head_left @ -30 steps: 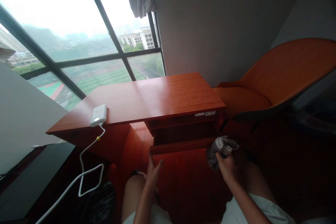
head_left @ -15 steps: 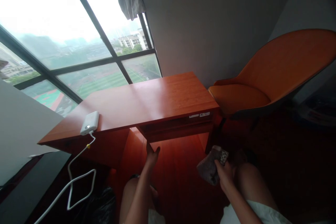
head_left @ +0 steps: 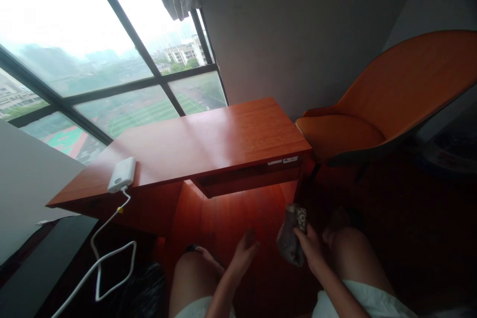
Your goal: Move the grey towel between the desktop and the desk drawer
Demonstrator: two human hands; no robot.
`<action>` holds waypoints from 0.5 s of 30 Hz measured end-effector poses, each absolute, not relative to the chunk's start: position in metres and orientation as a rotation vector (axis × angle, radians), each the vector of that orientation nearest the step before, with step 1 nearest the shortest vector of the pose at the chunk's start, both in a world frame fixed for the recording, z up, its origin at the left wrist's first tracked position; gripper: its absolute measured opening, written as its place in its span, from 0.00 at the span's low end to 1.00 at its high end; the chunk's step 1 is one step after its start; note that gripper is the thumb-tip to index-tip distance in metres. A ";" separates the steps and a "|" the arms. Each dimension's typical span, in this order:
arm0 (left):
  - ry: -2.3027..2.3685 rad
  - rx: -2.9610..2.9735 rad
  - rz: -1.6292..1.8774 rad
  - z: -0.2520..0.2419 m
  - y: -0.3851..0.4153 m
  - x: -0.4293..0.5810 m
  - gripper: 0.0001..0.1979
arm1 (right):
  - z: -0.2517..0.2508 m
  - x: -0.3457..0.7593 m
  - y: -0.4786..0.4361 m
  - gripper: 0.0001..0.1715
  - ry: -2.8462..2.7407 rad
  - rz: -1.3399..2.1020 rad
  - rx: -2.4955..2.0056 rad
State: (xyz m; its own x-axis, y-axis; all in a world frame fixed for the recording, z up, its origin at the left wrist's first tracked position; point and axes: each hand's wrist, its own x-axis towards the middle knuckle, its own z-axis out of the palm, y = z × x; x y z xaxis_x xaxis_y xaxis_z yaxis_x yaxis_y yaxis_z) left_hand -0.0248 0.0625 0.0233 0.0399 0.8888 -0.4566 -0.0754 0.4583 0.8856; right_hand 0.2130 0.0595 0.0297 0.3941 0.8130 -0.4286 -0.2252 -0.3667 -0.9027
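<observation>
My right hand [head_left: 312, 249] grips a folded grey cloth [head_left: 289, 238] with a patterned light-and-dark band along one side; it hangs over the floor in front of my right knee. My left hand [head_left: 244, 254] is held above the floor between my knees, fingers stretched out and thumb apart, with nothing in it. A gap separates it from the cloth. Ahead of both hands stands the reddish wooden desk [head_left: 208, 141], with a low shelf or drawer part [head_left: 249, 181] under its top. Neither hand touches the desk.
On the desk's left front lies a white power bank [head_left: 122, 175] with a white cable [head_left: 97, 238] hanging down. An orange chair [head_left: 346, 129] stands right of the desk. A black plastic bag [head_left: 147, 288] sits low left. A window [head_left: 112, 74] is behind.
My left hand has come away from the desk's lower edge, moving down and right toward the cloth. My right hand has shifted slightly left with the cloth. The view has tilted slightly.
</observation>
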 end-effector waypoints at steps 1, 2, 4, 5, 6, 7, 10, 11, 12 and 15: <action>1.301 0.780 0.867 0.027 0.057 -0.015 0.32 | 0.033 0.208 0.058 0.23 -0.581 1.236 -1.552; 1.288 0.745 0.862 0.032 0.053 -0.005 0.34 | 0.036 0.202 0.056 0.25 -0.617 1.268 -1.529; 1.255 0.645 0.855 0.042 0.048 0.014 0.38 | 0.039 0.189 0.050 0.27 -0.677 1.338 -1.481; 1.220 0.589 0.846 0.047 0.046 0.022 0.39 | 0.040 0.182 0.047 0.28 -0.705 1.380 -1.455; 1.181 0.543 0.838 0.051 0.045 0.029 0.39 | 0.040 0.175 0.044 0.28 -0.726 1.421 -1.424; 1.141 0.507 0.835 0.055 0.044 0.034 0.39 | 0.040 0.169 0.041 0.29 -0.743 1.461 -1.388; 1.059 0.424 0.866 0.058 0.040 0.040 0.35 | 0.037 0.157 0.034 0.29 -0.779 1.506 -1.339; 1.047 0.380 0.886 0.057 0.039 0.040 0.33 | 0.037 0.155 0.033 0.28 -0.795 1.485 -1.351; 1.036 0.330 0.908 0.056 0.038 0.038 0.31 | 0.038 0.155 0.032 0.28 -0.828 1.447 -1.371; 1.011 0.229 0.996 0.049 0.036 0.033 0.27 | 0.044 0.159 0.032 0.24 -0.989 1.250 -1.467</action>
State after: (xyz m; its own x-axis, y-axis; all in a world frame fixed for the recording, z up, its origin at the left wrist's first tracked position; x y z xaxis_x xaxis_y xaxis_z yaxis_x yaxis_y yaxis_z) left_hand 0.0327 0.0365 0.0488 0.1554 0.7836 -0.6016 -0.5896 0.5621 0.5800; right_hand 0.1594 0.0319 0.0443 0.1552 0.9603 -0.2319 0.0046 -0.2354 -0.9719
